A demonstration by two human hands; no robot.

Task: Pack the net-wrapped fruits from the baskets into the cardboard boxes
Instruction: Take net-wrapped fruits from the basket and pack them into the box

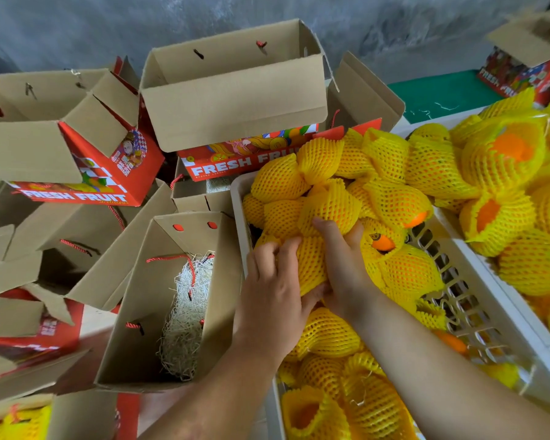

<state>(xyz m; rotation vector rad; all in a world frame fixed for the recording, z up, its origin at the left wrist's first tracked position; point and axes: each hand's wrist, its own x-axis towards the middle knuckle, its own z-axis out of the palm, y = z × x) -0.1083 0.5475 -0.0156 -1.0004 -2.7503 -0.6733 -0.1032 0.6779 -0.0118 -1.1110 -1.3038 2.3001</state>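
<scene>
Barely begun, judging by the brown cardboard box with red rope handles (159, 300) standing open just left of the white slotted plastic basket (467, 300): nothing inside but a pad of pale shredded-paper filling (185, 315), no fruit yet. Heaped high with fruit in yellow foam netting, that basket, and a second white basket (505, 281) to its right piled just as full. More open brown-and-red boxes printed FRESH FRUIT (235, 93) crowded behind and to the left, most showing bare cardboard inside; a glimpse of yellow netting in one at the bottom left corner (16, 420), so perhaps a single box already filled. Nearly all of the packing left, then. Both hands down in the near basket around one net-wrapped orange fruit (311, 265) on top of the heap: left hand (277, 281) curled against its left flank, right hand (343, 265) cupped round its right side with fingers reaching over a neighbouring fruit above. Gripped between the two, not yet lifted clear of the pile. Long axis of that wrapped fruit running roughly away from the person, the sleeve's far end pointing up toward the back of the basket, the near end tucked under the palms and hidden. Open sleeve ends on nearby fruits showing bare orange skin.
</scene>
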